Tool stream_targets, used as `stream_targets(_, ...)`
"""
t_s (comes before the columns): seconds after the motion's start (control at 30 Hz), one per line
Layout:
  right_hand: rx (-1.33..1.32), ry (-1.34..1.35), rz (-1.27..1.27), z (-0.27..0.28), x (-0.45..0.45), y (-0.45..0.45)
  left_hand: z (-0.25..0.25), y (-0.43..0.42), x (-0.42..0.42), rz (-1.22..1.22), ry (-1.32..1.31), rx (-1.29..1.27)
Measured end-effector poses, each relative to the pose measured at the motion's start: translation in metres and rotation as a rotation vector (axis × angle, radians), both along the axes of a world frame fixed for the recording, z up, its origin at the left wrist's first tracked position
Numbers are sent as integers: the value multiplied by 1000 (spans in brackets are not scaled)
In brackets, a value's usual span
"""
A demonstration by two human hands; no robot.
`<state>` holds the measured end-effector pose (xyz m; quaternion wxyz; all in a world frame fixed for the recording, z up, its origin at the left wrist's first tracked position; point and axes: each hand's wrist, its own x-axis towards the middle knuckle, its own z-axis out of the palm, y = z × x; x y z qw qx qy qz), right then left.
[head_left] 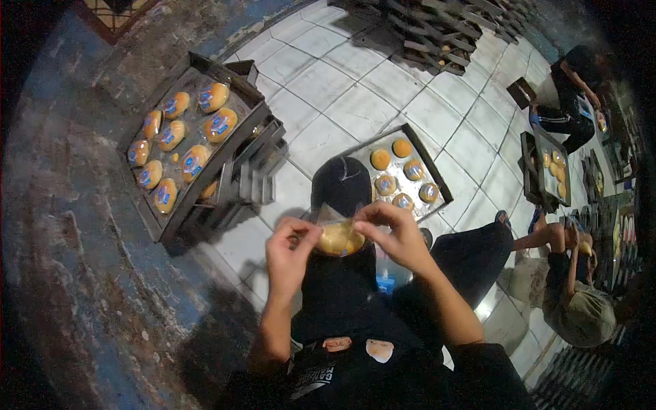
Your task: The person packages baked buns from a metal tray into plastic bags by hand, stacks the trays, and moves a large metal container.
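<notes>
A bun in a clear plastic bag is held up over my lap, between both hands. My left hand pinches the left corner of the bag with thumb and fingers. On the other side, my right hand pinches the bag's right corner. The plastic stands up in points above the bun. Just beyond my knee lies a dark-edged baking tray with several round buns, and some of them, such as a bun with blue marks, look wrapped.
On my left stands a stack of dark trays, its top one bearing several wrapped buns. Two people sit at the right near another tray of buns. More stacked trays stand at the back. White tiles cover the floor.
</notes>
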<state>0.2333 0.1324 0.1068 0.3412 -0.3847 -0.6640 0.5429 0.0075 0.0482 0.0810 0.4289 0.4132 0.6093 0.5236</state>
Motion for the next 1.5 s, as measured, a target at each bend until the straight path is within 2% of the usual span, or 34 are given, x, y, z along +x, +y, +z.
stream_targets(0.03, -10, -2, -5, 3, 5, -4, 9, -4, -3, 16, -34, -22)
stream_targets(0.1, -336, 163, -68, 16, 21, -7, 17, -8, -12, 33, -67, -43)
stream_targets(0.13, -455, 148, -37, 22, 26, -7, 19, -15, -17, -3, -163, -106)
stream_targets(0.17, -466, 144, -38, 17, 26, -6, 19, -21, -19, -38, -260, -171)
stream_targets(0.2, -425, 100, -54, 7, 24, -3, 8, -19, -22, -41, -208, -238)
stream_targets(0.3, -411, 77, -111, -17, 23, -6, -7, -21, -28, -76, -115, -152)
stream_targets(0.37, -134, 70, -68, -16, 30, -23, -5, -39, -27, -97, -27, -242)
stream_targets(0.4, -199, 33, -73, -20, 34, -30, -4, -45, -26, -129, 63, -298)
stream_targets(0.5, -335, -100, -39, -45, 42, -48, -51, -70, -22, -151, 16, -325)
stream_targets(0.53, -378, -68, -82, -58, 41, -56, -42, -71, -17, -165, 33, -423)
stream_targets(0.67, -523, -14, -69, -74, 46, -55, -56, -80, -15, -188, -81, -496)
stream_targets(0.8, -725, -104, 172, -74, 51, -30, -69, -68, -22, -250, -194, -533)
stream_targets(0.83, -725, -102, 168, -72, 52, -28, -67, -64, -23, -289, -200, -572)
stream_targets(0.87, -604, -112, 261, -71, 53, -25, -69, -64, -23, -291, -197, -570)
stream_targets(0.9, -482, -121, 353, -68, 53, -21, -70, -66, -20, -242, -175, -430)
stream_targets(0.93, -227, -33, 398, -62, 53, -21, -71, -66, -18, -191, -154, -290)
stream_targets(0.97, -119, -9, 442, -54, 55, -18, -74, -64, -17, -187, -155, -291)
stream_targets(1.03, -484, -11, 498, -34, 57, -14, -67, -51, -11, -196, 130, -137)
stream_targets(1.07, -483, -18, 498, -32, 60, -10, -70, -46, -9, -170, 211, -156)
stream_targets(1.13, -645, 76, 355, -28, 69, 2, -68, -38, -8, -130, 302, -202)
stream_targets(1.17, -659, 119, 240, -26, 77, 8, -67, -35, -9, -90, 400, -252)
stream_targets(1.2, -578, 107, 106, -32, 77, 15, -74, -36, -12, -34, 393, -215)
stream_targets(1.27, -361, 27, -166, -57, 62, 32, -74, -40, -19, -38, 419, -204)
stream_targets(1.37, -304, 12, -324, -126, 45, 89, -63, -34, -20, -66, 413, -180)
stream_targets(1.43, -252, 158, -387, -186, 28, 122, -63, -35, -21, -47, 307, -329)
stream_targets(1.47, -248, 158, -387, -229, 30, 135, -60, -32, -18, -46, 306, -324)
stream_targets(1.5, -256, -6, -361, -275, 36, 148, -56, -28, -14, -37, 309, -302)
